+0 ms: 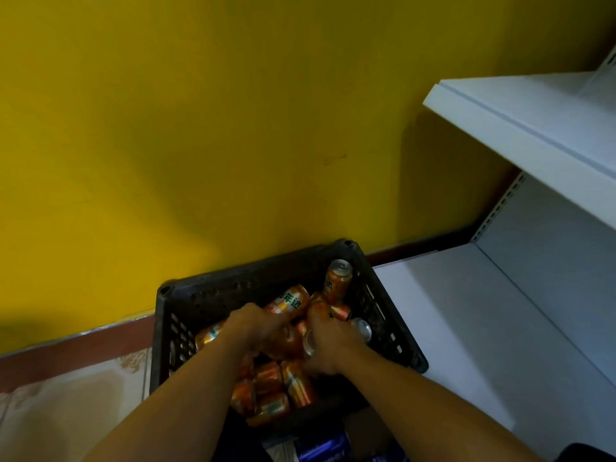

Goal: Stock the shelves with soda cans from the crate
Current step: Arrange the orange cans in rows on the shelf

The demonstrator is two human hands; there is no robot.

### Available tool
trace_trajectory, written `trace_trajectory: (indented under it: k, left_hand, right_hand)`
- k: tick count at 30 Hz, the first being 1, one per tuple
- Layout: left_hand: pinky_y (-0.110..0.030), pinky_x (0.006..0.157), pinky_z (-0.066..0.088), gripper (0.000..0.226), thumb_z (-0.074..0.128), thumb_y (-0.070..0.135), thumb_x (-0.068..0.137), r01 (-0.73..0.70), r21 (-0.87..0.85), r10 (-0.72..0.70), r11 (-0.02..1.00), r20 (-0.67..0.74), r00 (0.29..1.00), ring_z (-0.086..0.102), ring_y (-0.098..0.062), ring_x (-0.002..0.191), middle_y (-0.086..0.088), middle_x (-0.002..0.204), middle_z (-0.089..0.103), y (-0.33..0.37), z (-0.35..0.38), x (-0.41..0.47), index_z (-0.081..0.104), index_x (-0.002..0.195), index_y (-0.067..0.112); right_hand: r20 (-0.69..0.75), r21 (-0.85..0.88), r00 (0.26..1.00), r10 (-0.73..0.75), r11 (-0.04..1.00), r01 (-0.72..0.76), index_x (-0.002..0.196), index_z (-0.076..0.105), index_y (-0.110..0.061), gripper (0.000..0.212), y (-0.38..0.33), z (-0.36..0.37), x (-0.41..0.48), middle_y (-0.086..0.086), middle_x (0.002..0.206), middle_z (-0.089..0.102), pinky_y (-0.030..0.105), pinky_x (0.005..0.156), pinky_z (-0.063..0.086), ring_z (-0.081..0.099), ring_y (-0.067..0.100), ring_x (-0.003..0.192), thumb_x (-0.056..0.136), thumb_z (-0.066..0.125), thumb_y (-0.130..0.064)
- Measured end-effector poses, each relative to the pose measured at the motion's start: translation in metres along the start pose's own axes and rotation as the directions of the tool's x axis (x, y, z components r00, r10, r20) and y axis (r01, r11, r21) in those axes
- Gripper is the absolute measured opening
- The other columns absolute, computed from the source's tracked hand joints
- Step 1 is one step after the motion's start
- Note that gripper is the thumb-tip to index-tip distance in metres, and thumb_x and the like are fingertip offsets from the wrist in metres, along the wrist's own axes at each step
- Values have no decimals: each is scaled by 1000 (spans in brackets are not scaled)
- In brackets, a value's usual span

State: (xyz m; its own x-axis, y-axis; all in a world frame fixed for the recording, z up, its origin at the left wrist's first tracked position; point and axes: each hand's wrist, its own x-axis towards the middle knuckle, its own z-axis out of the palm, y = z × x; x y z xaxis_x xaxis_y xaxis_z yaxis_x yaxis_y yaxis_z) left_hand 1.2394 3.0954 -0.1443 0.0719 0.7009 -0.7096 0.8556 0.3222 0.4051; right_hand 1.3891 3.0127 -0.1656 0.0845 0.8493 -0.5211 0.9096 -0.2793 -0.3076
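A black plastic crate (pixel 233 288) stands on the floor against the yellow wall, holding several orange soda cans (pixel 290 300). One can (pixel 338 278) stands upright in the far right corner. Both hands reach down into the pile. My left hand (pixel 253 325) is closed around an orange can lying on its side. Beside it, my right hand (pixel 328 338) grips another can, whose silver top (pixel 309 341) shows at my thumb. White shelves (pixel 500 328) rise on the right.
The lower white shelf board touches the crate's right side; an upper shelf (pixel 533 121) juts out above it. A slotted upright (pixel 500 208) runs between them. Blue cans (pixel 320 448) lie below the crate at the frame's bottom. Tiled floor (pixel 66 411) spreads to the left.
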Motion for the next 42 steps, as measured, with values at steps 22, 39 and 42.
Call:
trace_trajectory:
  k: [22, 39, 42]
  left_hand:
    - [-53, 90, 56, 91, 93, 22, 47, -690, -695, 661, 202, -423, 620, 70, -31, 104, -10, 112, 73, 214, -72, -209, 52, 129, 18]
    - [-35, 85, 59, 78, 88, 11, 71, -877, -412, 895, 246, -250, 369, 61, -20, 112, 2, 125, 61, 359, 66, -271, 42, 131, 32]
    - [-31, 86, 58, 81, 88, 15, 72, -914, -320, 897, 249, -278, 342, 59, -19, 117, 5, 128, 59, 362, 73, -266, 40, 136, 31]
  right_hand:
    - [-874, 110, 485, -23, 963, 244, 131, 45, -31, 68, 20, -325, -189, 5, 114, 67, 39, 79, 54, 63, 31, 101, 72, 72, -51]
    - [-901, 333, 319, 295, 940, 70, 95, 60, -36, 40, 194, -358, -299, -13, 90, 70, 37, 74, 58, 67, 9, 82, 63, 71, -58]
    - [-896, 329, 338, 287, 941, 75, 97, 63, -32, 38, 203, -355, -302, -12, 95, 71, 36, 77, 57, 66, 8, 86, 68, 77, -52]
